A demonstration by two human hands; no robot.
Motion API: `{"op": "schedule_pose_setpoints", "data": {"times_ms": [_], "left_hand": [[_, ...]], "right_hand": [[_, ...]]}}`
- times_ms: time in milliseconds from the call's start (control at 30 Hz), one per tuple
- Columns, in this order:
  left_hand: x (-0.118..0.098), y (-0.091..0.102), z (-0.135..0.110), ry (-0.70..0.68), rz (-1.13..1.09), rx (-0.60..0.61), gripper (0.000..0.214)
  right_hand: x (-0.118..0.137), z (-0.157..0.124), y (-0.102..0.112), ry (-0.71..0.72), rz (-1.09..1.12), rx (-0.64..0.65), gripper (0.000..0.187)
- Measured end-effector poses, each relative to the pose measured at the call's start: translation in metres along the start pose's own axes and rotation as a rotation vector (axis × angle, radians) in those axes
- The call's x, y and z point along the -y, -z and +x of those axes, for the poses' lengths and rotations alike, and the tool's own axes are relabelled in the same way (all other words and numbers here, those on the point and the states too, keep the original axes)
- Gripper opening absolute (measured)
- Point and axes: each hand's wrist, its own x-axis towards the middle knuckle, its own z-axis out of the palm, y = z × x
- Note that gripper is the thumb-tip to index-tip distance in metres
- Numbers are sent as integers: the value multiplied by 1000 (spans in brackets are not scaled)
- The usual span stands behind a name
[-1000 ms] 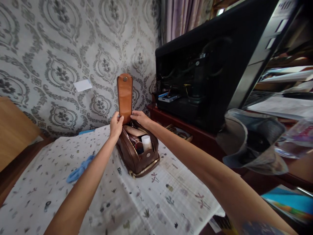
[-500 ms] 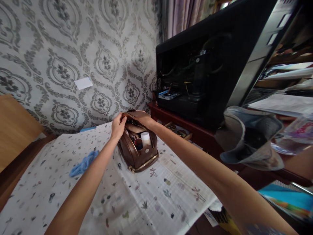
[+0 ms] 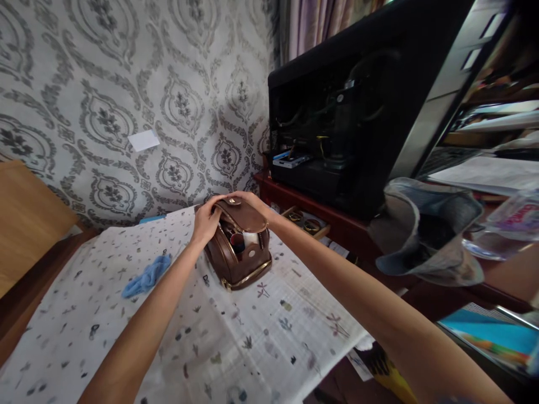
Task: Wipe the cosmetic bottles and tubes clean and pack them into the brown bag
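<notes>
A small brown leather bag (image 3: 219, 258) with gold zips stands on the patterned white cloth (image 3: 202, 336). Its flap (image 3: 242, 216), which has a metal clasp, hangs partly over the opening. Inside, a white cylindrical container (image 3: 251, 239) and a dark round item with a reddish rim (image 3: 237, 242) show below the flap. My left hand (image 3: 206, 220) is closed on the bag's upper left edge. My right hand (image 3: 252, 203) reaches round behind the flap and is closed on its upper part; some of its fingers are hidden.
A crumpled blue cloth band (image 3: 147, 276) lies left of the bag. To the right are a black computer case (image 3: 337, 129), a small open box with round items (image 3: 305, 223) and a denim hat (image 3: 429, 235). The wallpapered wall (image 3: 181, 106) rises behind, with a wooden panel (image 3: 29, 219) at left.
The flap has come forward and down, so it covers more of the opening and part of the white container. Both hands stay at the bag's top.
</notes>
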Motion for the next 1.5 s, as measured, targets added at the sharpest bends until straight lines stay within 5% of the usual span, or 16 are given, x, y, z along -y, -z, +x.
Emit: {"op": "schedule_pose_setpoints", "data": {"times_ms": [267, 600, 1100, 1500], "left_hand": [[-12, -2, -14, -38, 88, 25, 43], [-22, -8, -31, -43, 199, 2, 45], [-40, -15, -65, 8, 365, -57, 47], [-33, -16, -67, 20, 185, -111, 47]], "right_hand": [[3, -18, 6, 79, -130, 40, 43], [12, -65, 12, 255, -38, -18, 46], [22, -132, 11, 41, 247, -245, 50], [17, -139, -11, 156, -51, -263, 44]]}}
